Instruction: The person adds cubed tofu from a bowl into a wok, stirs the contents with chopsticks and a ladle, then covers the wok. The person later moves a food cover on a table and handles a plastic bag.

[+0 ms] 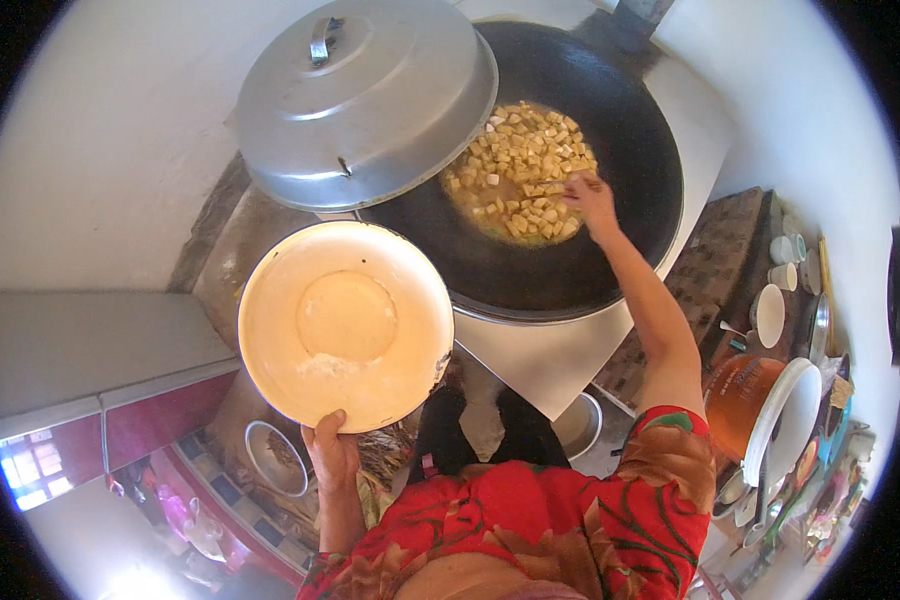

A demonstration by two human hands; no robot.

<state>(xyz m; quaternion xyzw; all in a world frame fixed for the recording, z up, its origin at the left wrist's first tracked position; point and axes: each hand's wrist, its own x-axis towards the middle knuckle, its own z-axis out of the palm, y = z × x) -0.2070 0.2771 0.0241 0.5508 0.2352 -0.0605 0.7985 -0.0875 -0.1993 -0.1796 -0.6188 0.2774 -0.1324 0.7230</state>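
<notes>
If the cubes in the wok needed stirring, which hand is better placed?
Probably the right hand: it reaches to the cubes in the wok, while the left hand holds the basin by its rim.

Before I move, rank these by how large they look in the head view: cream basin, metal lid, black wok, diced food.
1. Black wok, partly covered
2. Metal lid
3. Cream basin
4. Diced food

Lid and basin may differ in nearness, so their true order is unsure.

Bright overall; glare btm L; soft sheen on lid (400,95), top ctr-L; basin (345,315) well lit; fisheye-bent edges, blk corners.
</notes>
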